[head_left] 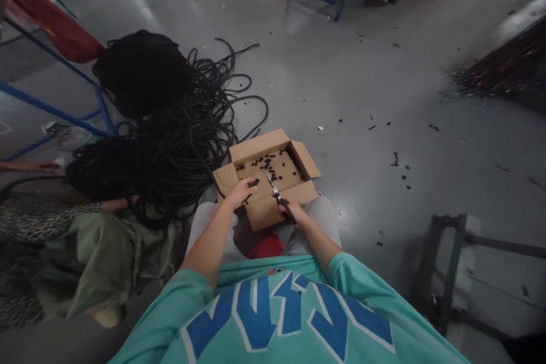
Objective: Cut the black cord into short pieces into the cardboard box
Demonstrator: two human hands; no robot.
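Between my knees stands an open cardboard box (265, 217) with its flaps spread and many small black pieces (268, 162) scattered inside. Over the box's left side, my left hand (242, 191) is closed on a short black strip (256, 182), whose end sticks out past the fingertips. My right hand (292, 209) grips the dark handles of a pair of scissors (277, 195) at the near right edge. The scissor blades point up and left over the box, a little right of my left hand.
A large heap of black cords (179, 136) lies to the left, beside a co-worker's arm (115, 205). Blue metal frames (51, 111) stand at the left and top. Black scraps dot the floor (362, 79) on the right, near a dark metal frame (452, 261).
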